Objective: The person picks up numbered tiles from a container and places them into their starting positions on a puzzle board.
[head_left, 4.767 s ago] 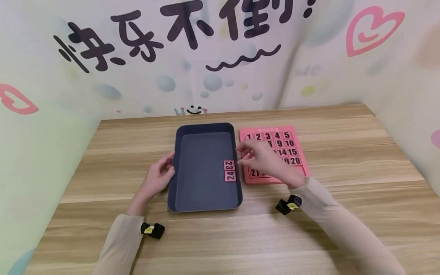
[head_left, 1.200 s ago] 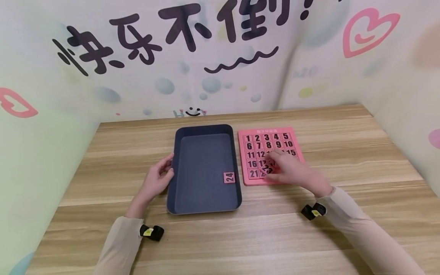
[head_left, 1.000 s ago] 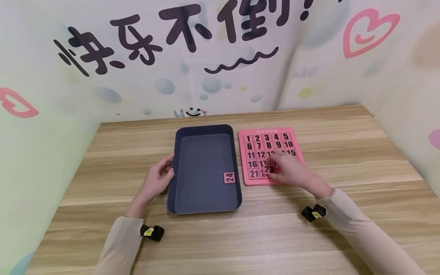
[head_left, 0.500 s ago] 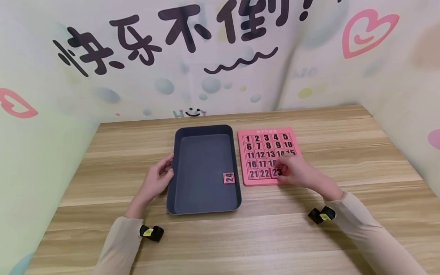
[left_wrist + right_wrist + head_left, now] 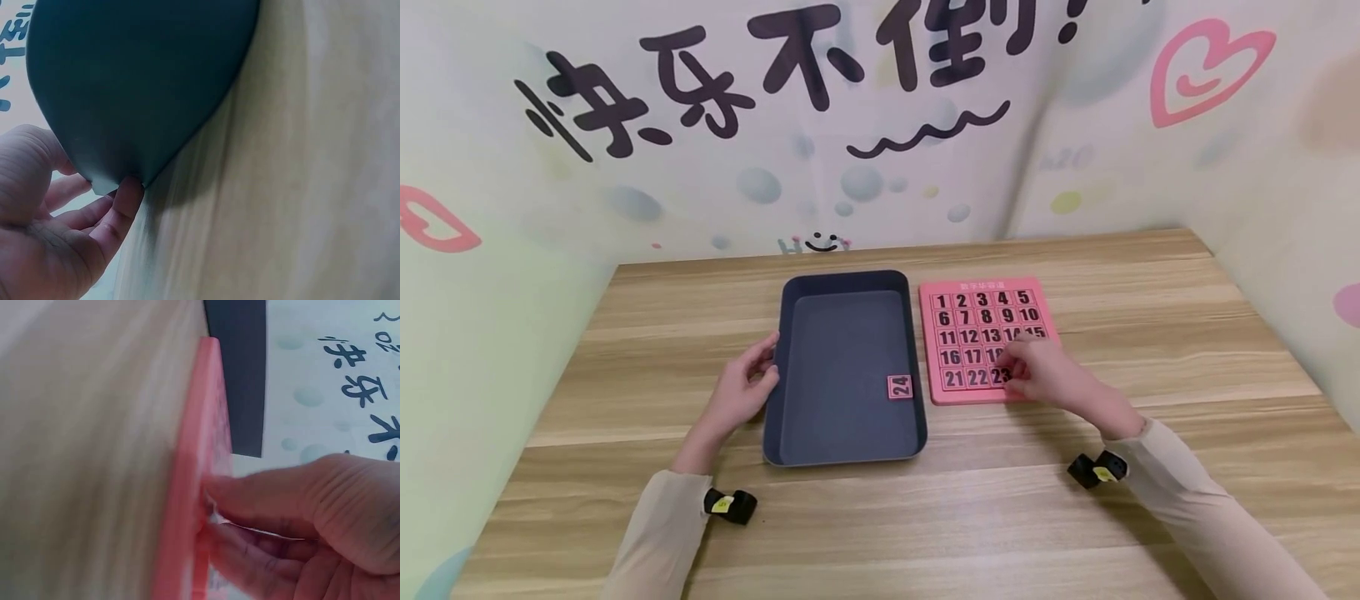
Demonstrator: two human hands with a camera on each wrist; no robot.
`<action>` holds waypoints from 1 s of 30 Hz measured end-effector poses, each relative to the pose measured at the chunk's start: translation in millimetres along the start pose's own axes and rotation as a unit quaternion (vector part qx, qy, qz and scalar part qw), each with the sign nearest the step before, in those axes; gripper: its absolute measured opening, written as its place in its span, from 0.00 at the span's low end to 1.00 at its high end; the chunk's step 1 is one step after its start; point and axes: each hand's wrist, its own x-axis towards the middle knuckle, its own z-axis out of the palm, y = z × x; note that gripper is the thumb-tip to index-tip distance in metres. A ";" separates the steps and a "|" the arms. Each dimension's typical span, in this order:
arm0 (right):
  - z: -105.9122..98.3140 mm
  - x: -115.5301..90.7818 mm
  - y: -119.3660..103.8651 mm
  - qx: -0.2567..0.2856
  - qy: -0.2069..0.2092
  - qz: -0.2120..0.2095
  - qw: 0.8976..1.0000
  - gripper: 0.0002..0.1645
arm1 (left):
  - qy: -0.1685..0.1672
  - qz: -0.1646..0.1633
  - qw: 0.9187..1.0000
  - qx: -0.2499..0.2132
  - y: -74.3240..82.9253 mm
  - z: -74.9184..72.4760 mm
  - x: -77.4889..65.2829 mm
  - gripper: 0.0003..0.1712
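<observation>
In the head view, my right hand [image 5: 1041, 372] keeps thumb and fingers around the right edge of the pink number tile marked 23 [image 5: 998, 377]. That tile lies flat in the bottom row of the pink number puzzle board [image 5: 936, 390]; my fingers hide the slots to its right. In the right wrist view, the thumb and fingertips meet close to the board's side. My left hand [image 5: 747, 383] rests its relaxed fingers and thumb against the left wall of the dark blue tray [image 5: 778, 400]. A tile marked 24 [image 5: 899, 387] lies turned sideways inside the tray, by its right wall.
Tray and board stand side by side on a wooden table [image 5: 865, 525], a narrow gap between them. A printed backdrop [image 5: 700, 183] rises behind the table's far edge. Both wrists wear small black cameras [image 5: 741, 506].
My right hand took tile 23 from the tray, turned it upright over the board and lowered it into the slot right of 22. The left hand stayed at the tray.
</observation>
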 end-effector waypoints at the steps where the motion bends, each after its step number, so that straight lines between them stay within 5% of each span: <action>1: -0.2 1.9 -1.8 -0.005 0.006 -0.004 1.000 0.12 | -0.001 0.000 1.000 0.001 0.2 0.2 0.3 0.28; 14: 23.1 53.6 -56.7 0.109 0.033 -0.118 0.986 0.16 | 0.005 -0.006 1.000 -0.013 2.3 0.7 1.3 0.28; 19: 37.1 68.2 -72.2 0.081 -0.006 -0.143 0.986 0.16 | 0.005 -0.007 1.000 -0.010 2.1 1.1 1.3 0.27; 30: 47.5 75.3 -90.5 -0.025 -0.091 -0.128 0.987 0.19 | 0.002 -0.013 1.000 -0.013 2.1 0.5 0.5 0.28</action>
